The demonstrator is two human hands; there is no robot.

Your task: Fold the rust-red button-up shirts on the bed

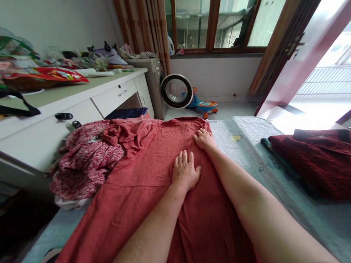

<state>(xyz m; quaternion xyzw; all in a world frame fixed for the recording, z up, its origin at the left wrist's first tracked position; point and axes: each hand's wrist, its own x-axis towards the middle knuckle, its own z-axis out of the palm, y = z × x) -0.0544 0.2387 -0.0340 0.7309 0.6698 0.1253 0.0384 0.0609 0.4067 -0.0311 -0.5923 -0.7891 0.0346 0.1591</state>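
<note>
A rust-red garment [142, 168], perhaps a dress, lies spread out over the bed, one part of it bunched at the far left. My left hand [186, 171] rests flat on the middle of the cloth with its fingers spread. Farther up, near the garment's right edge, my right hand [203, 139] also lies flat on the fabric, fingers stretched out. Neither hand grips anything. Against the garment's left side sits a crumpled red-and-white patterned cloth [90, 159].
Folded dark red clothes [333, 162] lie on the pale blue bedsheet [246, 143] at the right. A cluttered white desk [114, 87] stands along the left wall. Beyond the bed are a washing machine with its round door [177, 91] open and a blue ride-on toy [202, 104].
</note>
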